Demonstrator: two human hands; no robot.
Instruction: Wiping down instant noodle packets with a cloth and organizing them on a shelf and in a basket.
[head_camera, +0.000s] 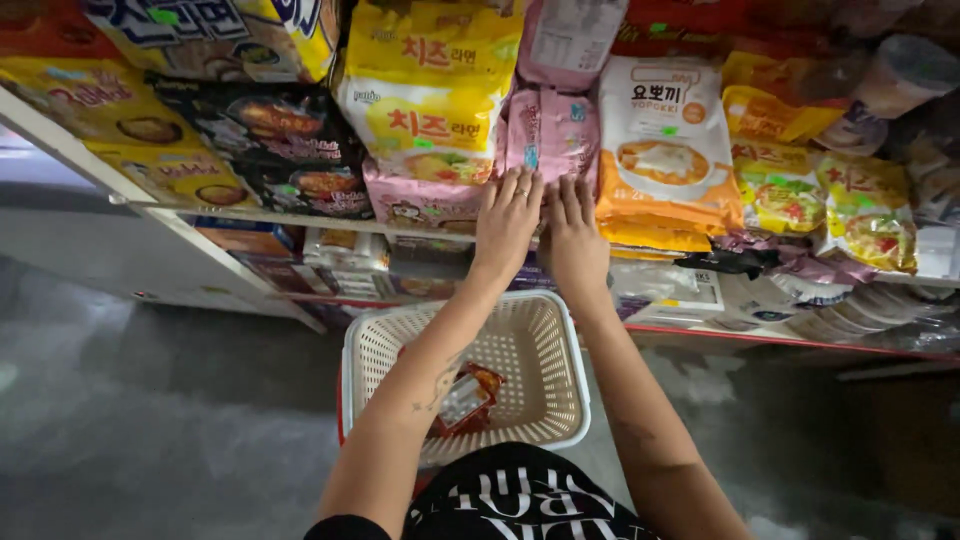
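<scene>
Both hands are reaching up to the middle of the frame, side by side and nearly touching. Starting on the left, the left hand (507, 222) is lying flat with fingers stretched out and slightly spread, its fingertips pressing on the lower edge of a pink plastic noodle multipack (552, 135) standing on the shelf. Just beside it, the right hand (573, 240) is also resting open, palm down, fingers extended onto the same pink pack. Neither hand is closing around anything; whether the thumbs are hooking under the pack I cannot tell.

Going across from the left edge, a white shelf board (60, 150) is running diagonally from the upper left, carrying yellow noodle packets (150, 140) and then a black noodle packet with pictures of bowls (290, 150). Next, in the upper middle, a large yellow and white multipack of noodles (430, 90) is sitting just left of the pink pack. To the right of the hands, a white and orange pouch showing a bowl (665, 140) is standing upright, and further right yellow packets with red and green pictures (820, 190) are filling the upper right.

Below the hands, in the lower middle, a cream plastic lattice basket (545, 350) is sitting under the forearms, holding a small red and clear packet (470, 395), partly hidden by the left forearm. Grey floor (150, 420) is filling the lower left.
</scene>
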